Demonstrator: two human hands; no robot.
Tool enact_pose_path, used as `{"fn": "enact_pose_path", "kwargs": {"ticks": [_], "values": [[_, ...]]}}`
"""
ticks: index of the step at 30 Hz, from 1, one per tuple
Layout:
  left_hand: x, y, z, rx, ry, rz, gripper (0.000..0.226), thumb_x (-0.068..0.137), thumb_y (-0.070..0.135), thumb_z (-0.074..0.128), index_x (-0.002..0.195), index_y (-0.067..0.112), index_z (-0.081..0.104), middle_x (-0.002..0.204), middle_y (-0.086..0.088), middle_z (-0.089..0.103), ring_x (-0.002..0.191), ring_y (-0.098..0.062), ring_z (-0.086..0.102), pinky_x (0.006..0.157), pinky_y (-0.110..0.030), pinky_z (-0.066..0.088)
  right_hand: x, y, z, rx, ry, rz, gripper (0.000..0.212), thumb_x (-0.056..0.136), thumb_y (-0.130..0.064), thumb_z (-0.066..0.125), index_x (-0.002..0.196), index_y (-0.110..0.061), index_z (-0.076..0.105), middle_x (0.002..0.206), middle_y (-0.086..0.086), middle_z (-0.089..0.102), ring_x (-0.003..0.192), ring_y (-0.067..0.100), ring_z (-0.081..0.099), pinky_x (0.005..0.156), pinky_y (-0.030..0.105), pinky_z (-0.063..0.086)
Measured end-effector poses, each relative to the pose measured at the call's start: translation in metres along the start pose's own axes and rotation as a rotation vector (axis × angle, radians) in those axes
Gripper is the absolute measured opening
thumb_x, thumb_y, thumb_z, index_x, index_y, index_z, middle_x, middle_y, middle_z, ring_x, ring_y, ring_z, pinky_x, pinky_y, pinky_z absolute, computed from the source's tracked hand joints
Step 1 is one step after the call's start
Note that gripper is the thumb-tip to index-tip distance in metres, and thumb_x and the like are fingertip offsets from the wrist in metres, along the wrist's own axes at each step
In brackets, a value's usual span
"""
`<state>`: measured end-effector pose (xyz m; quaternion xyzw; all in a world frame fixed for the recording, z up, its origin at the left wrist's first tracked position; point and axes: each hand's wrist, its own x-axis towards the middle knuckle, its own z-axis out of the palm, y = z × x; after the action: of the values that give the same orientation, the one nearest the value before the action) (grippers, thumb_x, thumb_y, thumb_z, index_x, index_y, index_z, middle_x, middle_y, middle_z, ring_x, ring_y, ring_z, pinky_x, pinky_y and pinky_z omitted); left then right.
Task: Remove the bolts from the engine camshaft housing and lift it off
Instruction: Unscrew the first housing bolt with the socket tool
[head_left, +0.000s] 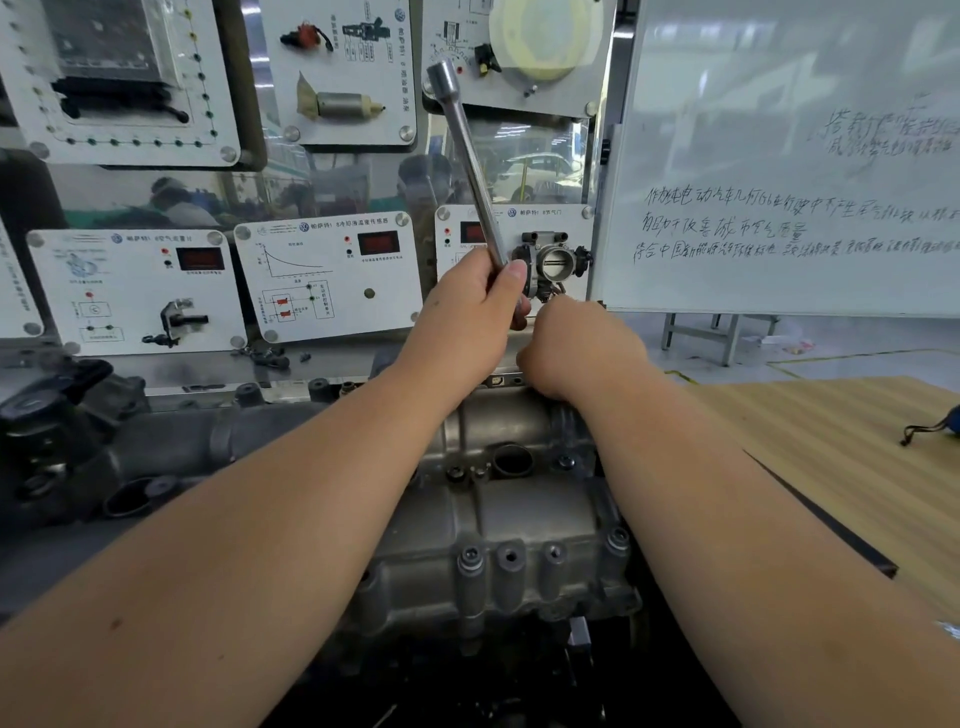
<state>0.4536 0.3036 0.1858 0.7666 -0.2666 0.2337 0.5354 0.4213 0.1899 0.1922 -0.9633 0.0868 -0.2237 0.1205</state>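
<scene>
Head view: both hands reach over the far end of the camshaft housing (524, 499), which lies between the forearms on the bench (841, 447). Left hand (467, 312) grips the lower part of a long chrome socket wrench (470, 171), its shaft tilted up and away to the left. Right hand (582, 348), just beside the left, is curled with knuckles up at the housing's far edge; what it holds is hidden. Bolts (470, 556) sit along the housing's near edge, below the wrists.

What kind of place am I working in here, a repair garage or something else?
Likely an automotive training workshop rather than a repair garage: labelled sensor demo boards with a mounted throttle body, a handwritten whiteboard, and a bare engine housing on the bench.
</scene>
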Motion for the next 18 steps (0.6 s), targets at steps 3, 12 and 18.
{"fn": "enact_pose_path", "kwargs": {"ticks": [3, 12, 18], "values": [[-0.001, 0.000, 0.000, 0.036, -0.026, -0.005, 0.028, 0.105, 0.040, 0.046, 0.094, 0.017, 0.058, 0.091, -0.006, 0.071, 0.074, -0.019, 0.063, 0.071, -0.043, 0.051, 0.004, 0.001, 0.001, 0.135, 0.146, -0.017, 0.003, 0.091, -0.018, 0.054, 0.093, -0.016, 0.052, 0.083, 0.007, 0.053, 0.078, 0.030, 0.050, 0.066, 0.032, 0.038], [-0.005, -0.001, -0.002, 0.069, -0.107, 0.001, 0.024, 0.106, 0.040, 0.045, 0.093, 0.027, 0.059, 0.088, 0.003, 0.070, 0.071, -0.009, 0.060, 0.068, -0.041, 0.048, -0.006, 0.012, -0.035, 0.603, 0.369, -0.015, 0.022, 0.095, -0.032, 0.065, 0.086, -0.013, 0.069, 0.074, 0.000, 0.068, 0.071, 0.020, 0.068, 0.061, 0.033, 0.053], [-0.006, -0.003, -0.001, 0.179, -0.188, 0.030, 0.024, 0.106, 0.046, 0.044, 0.090, 0.036, 0.058, 0.089, 0.017, 0.070, 0.082, 0.000, 0.064, 0.068, -0.030, 0.044, -0.073, 0.110, -0.088, 0.815, 0.387, 0.199, 0.018, 0.087, -0.016, 0.073, 0.081, -0.011, 0.058, 0.066, 0.005, 0.071, 0.059, 0.011, 0.072, 0.053, 0.033, 0.057]]}}
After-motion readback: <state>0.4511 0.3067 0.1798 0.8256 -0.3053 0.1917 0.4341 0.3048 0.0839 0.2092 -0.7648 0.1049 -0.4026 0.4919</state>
